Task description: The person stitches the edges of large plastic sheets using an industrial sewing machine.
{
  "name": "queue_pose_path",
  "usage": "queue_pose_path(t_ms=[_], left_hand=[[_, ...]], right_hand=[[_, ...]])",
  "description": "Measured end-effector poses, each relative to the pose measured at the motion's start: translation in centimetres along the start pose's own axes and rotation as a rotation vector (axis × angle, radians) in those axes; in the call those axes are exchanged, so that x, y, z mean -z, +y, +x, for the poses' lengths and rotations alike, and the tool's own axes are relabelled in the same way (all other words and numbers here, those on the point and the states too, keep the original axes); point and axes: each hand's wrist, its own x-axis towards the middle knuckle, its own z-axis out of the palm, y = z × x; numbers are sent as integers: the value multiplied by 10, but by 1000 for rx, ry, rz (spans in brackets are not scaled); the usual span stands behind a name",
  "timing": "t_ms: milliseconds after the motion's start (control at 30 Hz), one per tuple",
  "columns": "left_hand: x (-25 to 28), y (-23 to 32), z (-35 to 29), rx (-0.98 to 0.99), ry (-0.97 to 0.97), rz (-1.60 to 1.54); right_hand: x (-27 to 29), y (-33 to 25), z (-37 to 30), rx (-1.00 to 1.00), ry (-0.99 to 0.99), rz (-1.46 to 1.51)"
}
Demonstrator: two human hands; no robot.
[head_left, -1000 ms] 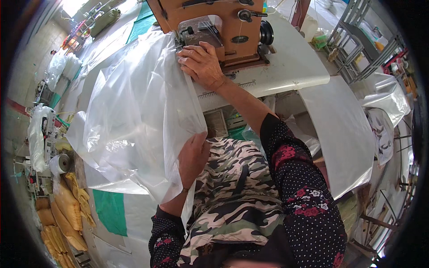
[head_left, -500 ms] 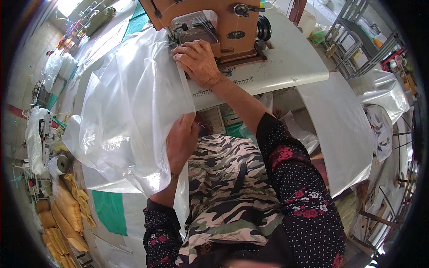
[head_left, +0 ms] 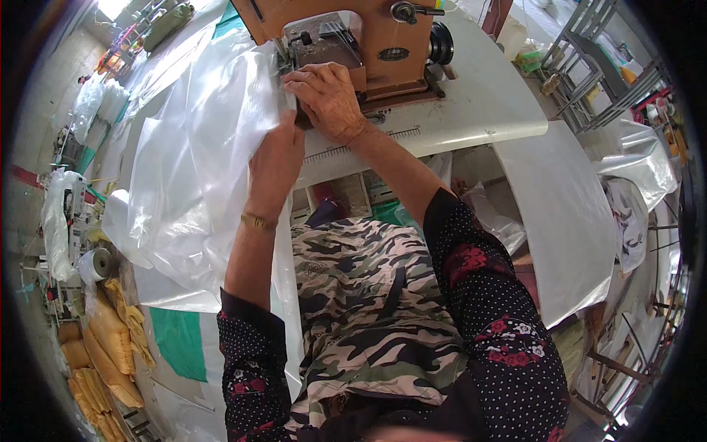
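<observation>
And here are my two hands, close together at the brown sewing machine [head_left: 401, 48], right by its presser foot [head_left: 285, 57]! My right hand [head_left: 329, 102] is up front, back of the hand showing, fingers bent and drawn together at the edge of the clear plastic sheet [head_left: 188, 147]. Just below it comes my left hand [head_left: 276, 163], fingers folded in, forefinger reaching toward the right hand's fingertips. Is either one pinching the film? The fingertips are tucked away, so I can't tell.

The sheet itself spreads wide and wrinkled to the left of the machine, shining, its right edge running along my left hand up to the foot. Below my right wrist, ruler marks [head_left: 361, 144] cross the pale tabletop [head_left: 471, 121]. There's a bracelet [head_left: 259, 221] on my left wrist, a camouflage apron [head_left: 379, 295] over my lap, and far left, yellow bundles [head_left: 110, 342] beside a green cloth [head_left: 178, 342].
</observation>
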Motion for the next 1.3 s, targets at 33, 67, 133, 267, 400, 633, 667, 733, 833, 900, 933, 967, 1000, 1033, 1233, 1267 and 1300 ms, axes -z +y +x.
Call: queue_pose_path(t_ms=[33,67,133,267,400,633,667,733,833,900,933,967,1000,1033,1233,1267,1300], left_hand=[[-2,0,8,-18,67,-22],[-2,-1,14,-36,135,-42],[-1,0,21,-31,149,5],[-3,2,5,-59,108,78],[-5,3,-34,48,147,-58],[-6,-3,-28,-78,114,-63],[-6,-4,-25,-85,107,-44],[-5,-5,-19,-92,101,-26],[-4,-8,-9,-130,65,57],[-4,-9,-2,-164,147,60],[-4,-10,1,-160,153,63],[-4,-11,5,-146,154,95],[-3,-12,7,-132,156,129],[-4,-12,8,-131,162,127],[-4,-12,15,-108,137,145],[-4,-11,14,-101,145,143],[-5,-11,15,-94,154,140]], right_hand=[[1,-2,0,-14,-15,0],[2,-5,0,-28,-29,1],[-2,-6,1,-43,-17,19],[0,1,-3,-45,-22,-18],[-3,-1,-3,-29,5,-16],[-2,-2,-2,-53,42,29],[-2,-1,-2,-49,44,33],[-2,-4,-2,-62,39,20],[-2,-3,-2,-54,23,2],[-1,0,-1,-32,13,-7],[-1,-2,-1,-41,10,-2],[-1,-4,0,-49,7,3],[-2,-5,1,-41,10,7],[-1,-5,1,-45,8,12],[0,-5,0,-57,8,58],[0,-5,0,-55,8,50],[0,-4,0,-47,9,48]])
